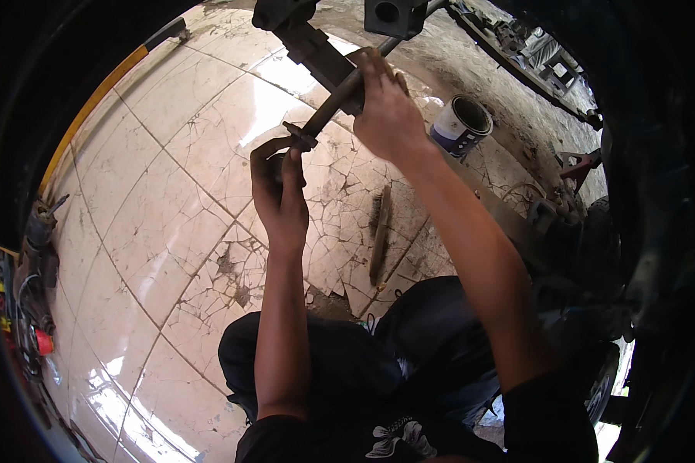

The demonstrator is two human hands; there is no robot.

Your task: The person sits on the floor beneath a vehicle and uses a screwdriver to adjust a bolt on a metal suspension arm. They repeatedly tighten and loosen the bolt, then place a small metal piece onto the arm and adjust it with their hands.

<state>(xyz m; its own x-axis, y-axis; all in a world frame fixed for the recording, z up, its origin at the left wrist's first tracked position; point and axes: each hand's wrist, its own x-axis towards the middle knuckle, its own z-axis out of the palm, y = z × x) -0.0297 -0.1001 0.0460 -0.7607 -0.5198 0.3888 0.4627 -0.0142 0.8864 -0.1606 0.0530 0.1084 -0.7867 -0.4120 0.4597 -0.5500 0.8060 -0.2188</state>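
A dark metal rod (pixel 327 113) slants from the upper right down toward the middle. At its lower end sits a small crosswise metal piece (pixel 300 136). My left hand (pixel 280 197) is closed around that end, thumb on the near side; a dark rounded part shows partly between thumb and fingers. My right hand (pixel 390 112) grips farther up, with its fingers over the rod beside a blocky dark metal part (pixel 316 55). The right fingertips are partly hidden. On the cracked tiles below lies a wire brush (pixel 380 235) with a wooden handle.
An open paint can (pixel 462 125) stands right of my right hand. A red stand (pixel 579 168) and dark machine parts lie at the right edge. A yellow-and-black bar (pixel 93 116) curves along the left, above a dark cylindrical part (pixel 38 262). My bent knees are close below.
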